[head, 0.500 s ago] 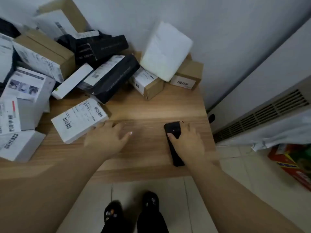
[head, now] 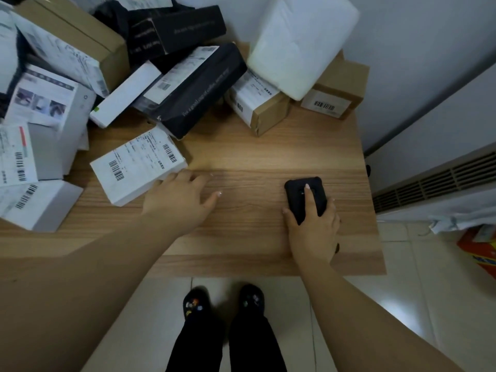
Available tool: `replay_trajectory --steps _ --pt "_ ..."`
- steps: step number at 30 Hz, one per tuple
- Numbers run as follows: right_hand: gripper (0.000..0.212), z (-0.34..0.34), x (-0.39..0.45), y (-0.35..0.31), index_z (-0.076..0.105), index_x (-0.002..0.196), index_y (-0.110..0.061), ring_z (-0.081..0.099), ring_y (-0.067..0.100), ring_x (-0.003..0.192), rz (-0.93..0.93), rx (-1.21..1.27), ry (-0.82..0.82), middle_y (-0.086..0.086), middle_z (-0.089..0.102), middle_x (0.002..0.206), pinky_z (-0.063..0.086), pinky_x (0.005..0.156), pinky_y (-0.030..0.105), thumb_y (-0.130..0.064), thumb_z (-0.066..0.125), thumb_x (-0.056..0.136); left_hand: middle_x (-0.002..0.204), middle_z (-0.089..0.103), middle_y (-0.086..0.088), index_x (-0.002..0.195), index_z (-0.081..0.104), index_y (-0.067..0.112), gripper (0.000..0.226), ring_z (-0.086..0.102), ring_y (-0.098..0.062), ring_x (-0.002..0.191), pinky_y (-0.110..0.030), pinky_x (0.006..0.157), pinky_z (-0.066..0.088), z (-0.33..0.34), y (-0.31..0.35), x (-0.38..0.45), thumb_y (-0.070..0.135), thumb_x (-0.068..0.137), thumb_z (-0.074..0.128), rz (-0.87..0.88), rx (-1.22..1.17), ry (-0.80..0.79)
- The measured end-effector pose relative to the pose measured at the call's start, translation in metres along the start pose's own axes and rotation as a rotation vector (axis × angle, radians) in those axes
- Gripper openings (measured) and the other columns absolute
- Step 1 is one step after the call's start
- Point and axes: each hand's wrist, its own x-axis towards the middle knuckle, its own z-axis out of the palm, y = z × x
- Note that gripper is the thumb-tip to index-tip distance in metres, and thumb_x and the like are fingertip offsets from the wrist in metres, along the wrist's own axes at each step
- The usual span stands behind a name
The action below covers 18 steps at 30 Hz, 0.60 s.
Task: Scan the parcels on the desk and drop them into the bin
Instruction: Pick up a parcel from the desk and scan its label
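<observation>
A black handheld scanner (head: 298,193) lies on the wooden desk (head: 255,154) at the right. My right hand (head: 312,224) grips it, thumb on its left side and index finger laid along its top. My left hand (head: 178,201) rests flat on the desk with spread fingers, its fingertips touching the near right edge of a white parcel (head: 137,167) with barcode labels. Several more parcels are piled behind and to the left: a black box (head: 198,89), a brown carton (head: 257,106), a white padded bag (head: 300,41).
Another small brown carton (head: 338,89) stands at the desk's back right corner by the wall. A radiator grille (head: 434,181) and an orange box (head: 480,251) are on the floor side at the right. My feet (head: 222,302) stand on pale tiles below the desk edge.
The camera has come closer to the desk. My right hand has closed round the scanner, with the index finger now on top. My left hand has stayed beside the white parcel.
</observation>
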Motion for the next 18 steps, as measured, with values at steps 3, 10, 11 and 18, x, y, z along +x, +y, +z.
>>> replay_trajectory --steps 3,10,11,18 --pt "0.072 0.001 0.001 -0.001 0.02 0.157 -0.041 0.018 0.035 0.145 0.015 0.019 0.033 0.013 0.015 0.164 0.027 0.115 0.055 -0.056 0.054 0.096 0.148 0.042 -0.002 0.148 0.034 0.034 0.059 0.041 -0.025 0.133 -0.045 0.103 0.038 -0.001 -0.009 -0.006 0.062 0.098 0.023 -0.016 -0.002 0.0" --pt "0.076 -0.017 -0.003 -0.025 0.025 0.156 -0.039 0.03 0.037 0.134 -0.022 0.01 0.001 0.017 0.033 0.152 0.027 0.113 0.05 -0.053 0.062 0.092 0.142 0.047 -0.003 0.146 0.039 0.032 0.059 0.044 -0.025 0.128 -0.043 0.099 0.04 -0.015 -0.037 -0.02 0.061 0.097 0.026 -0.069 0.011 0.08" --pt "0.076 -0.021 -0.004 -0.031 0.026 0.156 -0.04 0.032 0.036 0.132 -0.042 -0.004 -0.015 0.016 0.036 0.149 0.028 0.113 0.05 -0.054 0.062 0.091 0.143 0.046 -0.002 0.146 0.038 0.033 0.059 0.044 -0.025 0.129 -0.043 0.099 0.039 -0.018 -0.042 -0.02 0.062 0.097 0.027 -0.073 0.013 0.092" --pt "0.075 -0.027 -0.016 -0.086 0.024 0.154 -0.048 0.032 0.03 0.132 -0.196 -0.084 -0.142 0.008 0.037 0.148 0.034 0.11 0.05 -0.059 0.06 0.089 0.152 0.031 -0.005 0.152 0.026 0.031 0.074 0.031 -0.026 0.138 -0.043 0.107 0.036 -0.019 -0.086 -0.015 0.071 0.091 0.038 -0.113 0.034 0.09"
